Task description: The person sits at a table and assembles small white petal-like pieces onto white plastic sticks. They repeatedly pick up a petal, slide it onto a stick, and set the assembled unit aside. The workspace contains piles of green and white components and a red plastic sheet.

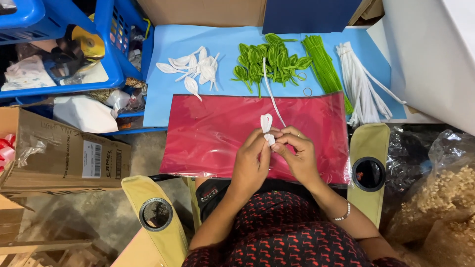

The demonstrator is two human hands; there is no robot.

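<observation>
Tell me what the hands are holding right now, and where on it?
Both hands, left hand and right hand, pinch a white pipe cleaner at the base of its petal-shaped loop; its long tail trails away over the red sheet.

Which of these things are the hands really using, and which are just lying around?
In use:
- left hand and right hand pinching a small white fuzzy wire loop
- red plastic-wrapped sheet beneath them

Lying about:
- white petal loops
- green leaf loops
- straight green wires
- straight white wires
- blue plastic baskets
- brown cardboard box
</observation>
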